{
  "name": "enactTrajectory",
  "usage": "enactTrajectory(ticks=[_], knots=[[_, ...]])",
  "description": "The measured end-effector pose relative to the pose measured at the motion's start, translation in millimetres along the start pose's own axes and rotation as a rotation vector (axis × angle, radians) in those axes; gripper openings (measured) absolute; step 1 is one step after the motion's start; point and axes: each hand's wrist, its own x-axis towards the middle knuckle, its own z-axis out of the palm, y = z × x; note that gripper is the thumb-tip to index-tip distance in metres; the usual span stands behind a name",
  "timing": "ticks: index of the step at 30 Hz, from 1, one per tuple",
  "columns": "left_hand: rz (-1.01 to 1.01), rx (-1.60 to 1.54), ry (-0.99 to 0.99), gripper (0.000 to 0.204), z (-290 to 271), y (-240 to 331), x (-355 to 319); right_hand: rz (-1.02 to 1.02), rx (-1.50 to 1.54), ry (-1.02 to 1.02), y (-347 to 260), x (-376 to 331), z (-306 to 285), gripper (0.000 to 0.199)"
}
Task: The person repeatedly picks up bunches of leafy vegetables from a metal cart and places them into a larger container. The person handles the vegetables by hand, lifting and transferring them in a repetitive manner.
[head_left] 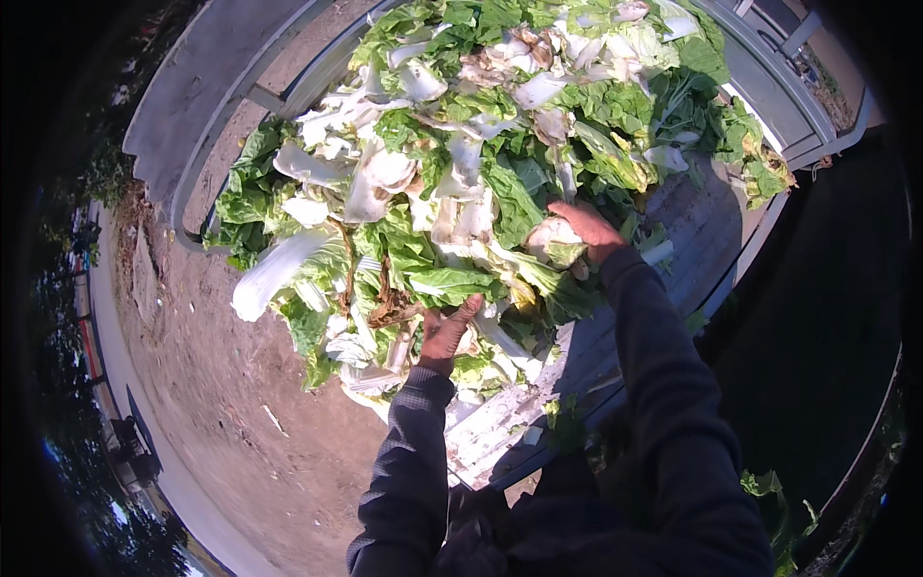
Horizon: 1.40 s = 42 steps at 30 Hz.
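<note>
Reaching into a heap of Chinese cabbage leaves (380, 236): 2 bare hands, in dark sleeves.

Right hand (591, 231): laid against the upper right side of a pale cabbage head (555, 240), which lies at the right edge of the heap. Lower fingers are hidden; whether the grip is closed on the head cannot be told.

Left hand (445, 337): at the near side of the heap, thumb pointing up, fingers partly buried among leaves; its grip cannot be told. Just above, 1 green leaf (450, 287); just to the left, 1 brown, withered leaf (392, 313).

Heap: green blades, white ribs, some yellowed and browned pieces; 1 large white-ribbed leaf (279, 274) juts out at left.

Support: grey flatbed (697, 216), part sunlit, part shaded, with a metal side rail (774, 82) at upper right.

Surroundings: bare brown ground (202, 317) at left.
</note>
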Motion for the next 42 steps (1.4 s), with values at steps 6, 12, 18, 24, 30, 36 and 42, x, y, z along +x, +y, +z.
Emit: enactTrajectory(ticks=[6, 12, 18, 24, 30, 36, 42], knots=[[0.135, -0.441, -0.208, 0.065, 26.8, -21.7, 29.3, -0.039, 0.214, -0.055, -5.7, 5.2, 23.1, 0.038], [0.313, -0.228, -0.153, 0.045, 29.3, -100.0, 60.8, -0.085, 0.125, 0.181, 3.3, -11.9, 60.8, 0.041], [0.574, -0.146, -0.19, 0.033, -46.1, -143.5, 75.8, -1.079, -1.025, 0.117, 77.9, -87.9, 143.3, 0.013], [0.503, 0.062, -0.189, 0.039, -47.9, -117.4, 68.4, -0.244, -1.037, 0.159, 110.0, -104.9, 133.1, 0.017], [0.047, -0.997, -0.4, 0.035, -49.8, -87.4, 40.4, -0.236, -1.092, 0.453, 101.5, -149.0, 25.4, 0.028], [0.44, 0.289, -0.056, 0.034, -55.0, -51.8, 35.3, -0.34, -0.242, 0.621, 128.9, -151.0, -41.3, 0.055], [0.613, 0.835, 0.219, 0.051, -28.0, -47.4, 35.7, -0.148, -0.626, 0.751, 126.3, -144.2, 11.5, 0.077]])
